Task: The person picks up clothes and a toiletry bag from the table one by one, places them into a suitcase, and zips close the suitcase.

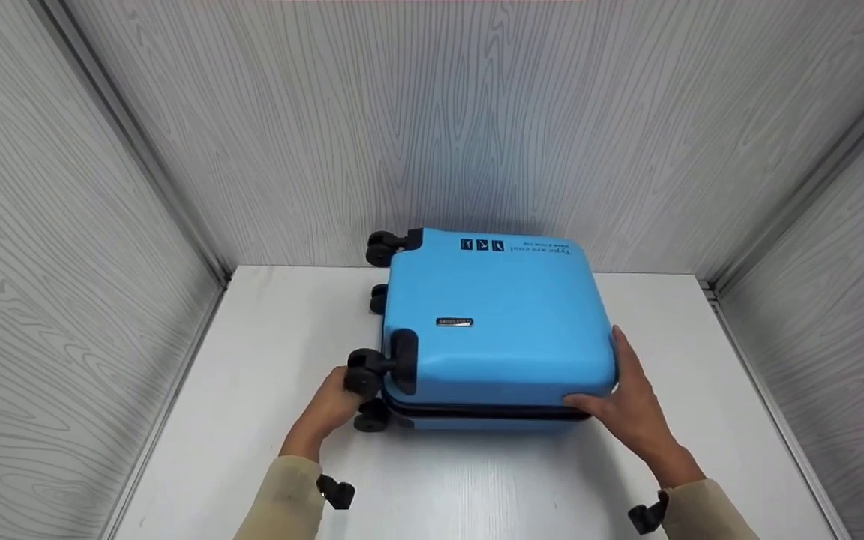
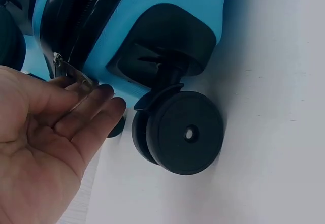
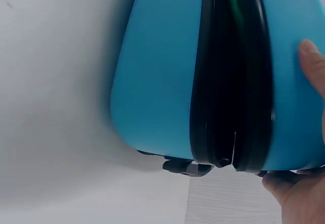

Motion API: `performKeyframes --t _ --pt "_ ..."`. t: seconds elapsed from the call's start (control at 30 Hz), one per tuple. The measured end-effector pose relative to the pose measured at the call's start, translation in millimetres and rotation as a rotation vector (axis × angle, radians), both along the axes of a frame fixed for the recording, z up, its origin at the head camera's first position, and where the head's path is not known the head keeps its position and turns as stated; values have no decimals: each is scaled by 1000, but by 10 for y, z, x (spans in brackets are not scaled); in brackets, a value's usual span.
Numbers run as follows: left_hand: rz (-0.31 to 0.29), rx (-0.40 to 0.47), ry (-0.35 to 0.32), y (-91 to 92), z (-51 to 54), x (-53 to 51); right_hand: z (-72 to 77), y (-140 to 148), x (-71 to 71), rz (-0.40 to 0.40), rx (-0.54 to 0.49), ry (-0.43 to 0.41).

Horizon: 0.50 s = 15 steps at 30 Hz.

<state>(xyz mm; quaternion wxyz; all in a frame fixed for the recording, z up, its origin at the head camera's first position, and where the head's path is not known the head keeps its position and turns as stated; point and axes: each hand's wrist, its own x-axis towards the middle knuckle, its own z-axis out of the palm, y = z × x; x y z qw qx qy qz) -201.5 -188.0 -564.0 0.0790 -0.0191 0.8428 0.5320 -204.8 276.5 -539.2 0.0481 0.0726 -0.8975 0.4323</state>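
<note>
A blue hard-shell suitcase (image 1: 496,315) lies on its side, black wheels pointing left. My left hand (image 1: 331,405) is behind the lower-left wheels. In the left wrist view, the thumb and fingers of this hand (image 2: 48,132) close at a metal zipper pull (image 2: 76,74) beside the black seam; their exact contact is partly hidden. My right hand (image 1: 631,409) grips the suitcase's near right corner. The right wrist view shows that hand (image 3: 304,198) with its thumb on the blue shell (image 3: 292,107) and fingers around the end, partly out of frame.
The suitcase stands on a white surface (image 1: 267,322) with grey wood-grain panels at the back (image 1: 439,112), left (image 1: 49,262) and right (image 1: 837,300). A black wheel (image 2: 185,132) is right beside my left fingertips. The suitcase's far side is near the back panel.
</note>
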Motion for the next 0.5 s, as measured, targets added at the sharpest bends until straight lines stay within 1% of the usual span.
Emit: performKeyframes --t 0.13,0.27,0.37,0.5 --pt "6 -20 -34 1 2 25 -15 -25 -20 19 26 -10" --pt "24 -49 -32 23 27 38 -50 -30 -32 15 25 -2" --pt "50 -93 -31 29 43 55 -76 -33 -44 30 16 12" --pt "59 -138 -26 24 52 74 -98 -55 -64 54 -7 25"
